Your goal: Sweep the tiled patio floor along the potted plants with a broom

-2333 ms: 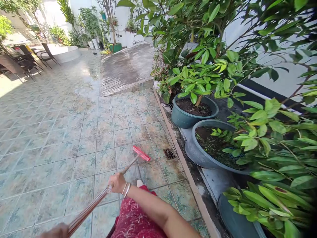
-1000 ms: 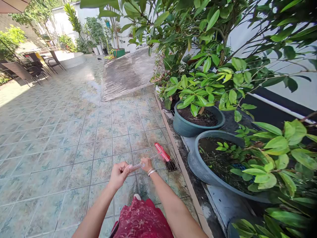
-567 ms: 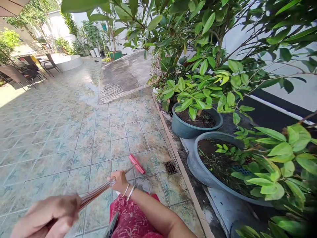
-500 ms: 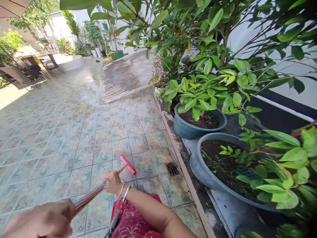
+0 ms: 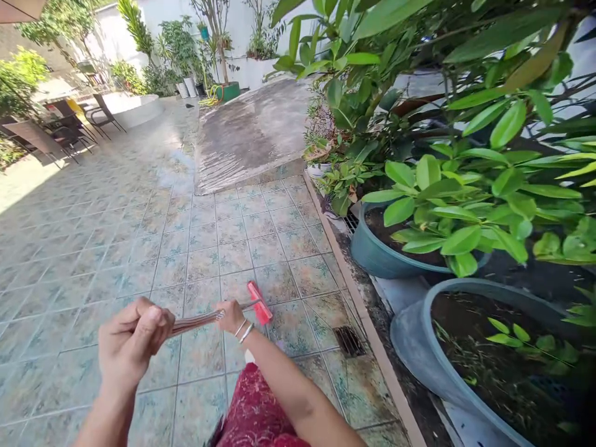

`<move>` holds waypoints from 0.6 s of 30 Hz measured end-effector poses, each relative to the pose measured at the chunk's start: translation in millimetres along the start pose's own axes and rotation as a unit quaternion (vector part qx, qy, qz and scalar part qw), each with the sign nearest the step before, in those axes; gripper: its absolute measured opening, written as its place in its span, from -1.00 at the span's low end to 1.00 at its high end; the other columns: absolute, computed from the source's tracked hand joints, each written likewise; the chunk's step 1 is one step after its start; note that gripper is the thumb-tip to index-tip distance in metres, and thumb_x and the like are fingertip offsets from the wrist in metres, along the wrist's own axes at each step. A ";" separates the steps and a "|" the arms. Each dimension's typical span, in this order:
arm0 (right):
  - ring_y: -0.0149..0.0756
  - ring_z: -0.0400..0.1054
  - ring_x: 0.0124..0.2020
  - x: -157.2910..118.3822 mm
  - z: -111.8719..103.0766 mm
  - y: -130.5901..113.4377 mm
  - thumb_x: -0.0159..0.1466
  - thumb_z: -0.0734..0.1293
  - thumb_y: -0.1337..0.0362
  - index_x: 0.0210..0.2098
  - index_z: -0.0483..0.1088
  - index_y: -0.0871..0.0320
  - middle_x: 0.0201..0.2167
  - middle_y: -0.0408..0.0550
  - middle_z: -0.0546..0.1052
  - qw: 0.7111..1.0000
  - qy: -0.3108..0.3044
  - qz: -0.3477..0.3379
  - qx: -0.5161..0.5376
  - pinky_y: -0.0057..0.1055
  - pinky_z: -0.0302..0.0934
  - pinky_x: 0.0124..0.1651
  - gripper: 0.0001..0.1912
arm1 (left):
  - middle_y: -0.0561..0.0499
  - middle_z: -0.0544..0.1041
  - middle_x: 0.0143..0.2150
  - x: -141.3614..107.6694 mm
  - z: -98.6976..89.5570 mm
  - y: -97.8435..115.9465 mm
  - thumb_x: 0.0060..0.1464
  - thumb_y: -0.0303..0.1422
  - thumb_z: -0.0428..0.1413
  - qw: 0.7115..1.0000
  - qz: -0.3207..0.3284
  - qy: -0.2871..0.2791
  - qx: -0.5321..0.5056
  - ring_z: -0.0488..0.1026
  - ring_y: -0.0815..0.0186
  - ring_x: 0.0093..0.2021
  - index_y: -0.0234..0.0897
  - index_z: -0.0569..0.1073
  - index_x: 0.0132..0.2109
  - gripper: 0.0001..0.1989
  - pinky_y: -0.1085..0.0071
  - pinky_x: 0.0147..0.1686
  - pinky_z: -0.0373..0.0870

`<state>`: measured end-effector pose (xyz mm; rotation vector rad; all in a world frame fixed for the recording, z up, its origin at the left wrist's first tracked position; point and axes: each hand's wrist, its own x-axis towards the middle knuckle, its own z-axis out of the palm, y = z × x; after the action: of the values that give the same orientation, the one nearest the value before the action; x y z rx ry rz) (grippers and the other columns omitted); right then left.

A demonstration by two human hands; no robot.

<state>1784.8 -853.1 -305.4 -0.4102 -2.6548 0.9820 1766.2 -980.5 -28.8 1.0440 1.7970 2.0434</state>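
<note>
A long-handled floor tool has a striped brown handle [image 5: 195, 321] and a red bar-shaped head [image 5: 259, 303]. Whether that head is a brush or a squeegee I cannot tell. My left hand [image 5: 135, 338] is closed around the handle's upper end, at lower left. Farther down, my right hand [image 5: 230, 316] wraps the handle close to the head, with bangles on its wrist. The head rests on the patterned floor tiles [image 5: 200, 360], just beyond my right hand. A dark red garment [image 5: 256, 410] shows below my right arm.
A floor drain [image 5: 349, 341] lies right of the red head, beside a raised kerb [image 5: 367, 329]. Past the kerb stand two large plant pots [image 5: 410, 347] with leafy branches overhanging. Ahead is a concrete ramp [image 5: 254, 127]. Chairs [image 5: 105, 115] stand at far left.
My left hand has risen and moved right, coming into clearer view. My right hand and the red head sit slightly farther right in view. The pots have shifted right as the view turned.
</note>
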 end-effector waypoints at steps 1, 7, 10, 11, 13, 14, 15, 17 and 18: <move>-0.31 0.38 -0.51 5.5 -7.7 17.3 -0.01 0.36 0.44 -0.63 0.38 0.18 -0.59 -0.02 0.56 1.000 0.004 0.022 -0.004 -0.44 0.00 -0.46 -0.89 | 0.25 0.16 -0.75 17.4 4.5 -11.9 0.29 -0.35 0.16 0.999 -0.001 -0.016 -0.028 0.06 0.49 -0.76 -0.24 0.41 -0.43 -0.72 0.47 -0.64 0.16; -0.33 0.36 -0.53 2.6 -53.6 103.0 -0.01 0.30 0.48 -0.62 0.30 0.16 -0.60 -0.05 0.53 0.990 0.062 0.123 -0.036 -0.46 -0.02 -0.44 -0.86 | 0.23 0.16 -0.79 80.3 57.4 -71.8 0.25 -0.20 0.21 0.988 -0.065 -0.114 -0.084 0.07 0.49 -0.78 -0.24 0.29 -0.53 -0.56 0.49 -0.67 0.14; -0.33 0.34 -0.56 -3.9 -69.8 123.2 0.01 0.27 0.48 -0.65 0.23 0.13 -0.65 -0.08 0.47 0.983 0.088 0.153 -0.054 -0.45 -0.03 -0.44 -0.81 | 0.20 0.18 -0.78 91.2 72.3 -88.9 0.21 -0.11 0.22 0.980 -0.092 -0.160 -0.074 0.07 0.48 -0.76 -0.23 0.24 -0.56 -0.50 0.49 -0.67 0.09; -0.33 0.34 -0.56 -4.2 -72.6 125.5 0.00 0.27 0.48 -0.65 0.22 0.12 -0.66 -0.09 0.46 0.982 0.093 0.157 -0.057 -0.45 -0.03 -0.43 -0.81 | 0.19 0.19 -0.78 93.0 72.1 -92.2 0.21 -0.09 0.22 0.977 -0.096 -0.174 -0.070 0.07 0.47 -0.74 -0.22 0.24 -0.56 -0.49 0.49 -0.67 0.07; -0.33 0.35 -0.55 -0.4 -73.2 122.9 -0.01 0.27 0.47 -0.65 0.23 0.13 -0.64 -0.08 0.48 0.981 0.099 0.157 -0.056 -0.46 0.00 -0.43 -0.83 | 0.17 0.21 -0.77 94.9 62.9 -93.1 0.22 -0.11 0.21 0.976 -0.091 -0.191 -0.058 0.08 0.46 -0.72 -0.23 0.26 -0.56 -0.51 0.48 -0.65 0.04; -0.33 0.36 -0.54 4.1 -71.2 118.1 -0.01 0.28 0.46 -0.64 0.25 0.13 -0.63 -0.08 0.49 0.982 0.100 0.153 -0.053 -0.46 0.01 -0.42 -0.84 | 0.16 0.22 -0.76 95.3 54.3 -89.8 0.23 -0.13 0.21 0.977 -0.086 -0.190 -0.047 0.08 0.46 -0.71 -0.24 0.27 -0.56 -0.52 0.47 -0.63 0.06; -0.33 0.37 -0.53 10.4 -67.9 111.3 -0.01 0.28 0.44 -0.64 0.26 0.13 -0.62 -0.08 0.50 0.983 0.100 0.147 -0.049 -0.47 0.03 -0.42 -0.85 | 0.16 0.22 -0.74 95.6 43.8 -83.6 0.24 -0.17 0.21 0.979 -0.082 -0.182 -0.036 0.09 0.46 -0.69 -0.25 0.29 -0.56 -0.53 0.45 -0.60 0.10; -0.34 0.38 -0.53 28.1 -59.2 93.2 0.00 0.30 0.41 -0.64 0.29 0.14 -0.62 -0.09 0.51 0.987 0.095 0.125 -0.040 -0.47 0.05 -0.42 -0.87 | 0.16 0.20 -0.69 96.5 21.0 -63.2 0.23 -0.27 0.22 0.986 -0.075 -0.151 -0.003 0.10 0.45 -0.64 -0.26 0.30 -0.57 -0.56 0.42 -0.54 0.16; -0.34 0.38 -0.53 38.9 -54.8 82.9 0.00 0.31 0.39 -0.65 0.30 0.14 -0.62 -0.09 0.52 0.989 0.092 0.112 -0.035 -0.48 0.06 -0.43 -0.87 | 0.15 0.19 -0.67 97.3 10.9 -50.1 0.21 -0.31 0.23 0.989 -0.063 -0.132 0.021 0.12 0.44 -0.62 -0.26 0.30 -0.57 -0.58 0.40 -0.51 0.20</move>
<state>1782.2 -746.8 -314.2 -0.7886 -2.5196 0.8668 1689.0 -903.1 -41.0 1.1214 1.7293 1.7118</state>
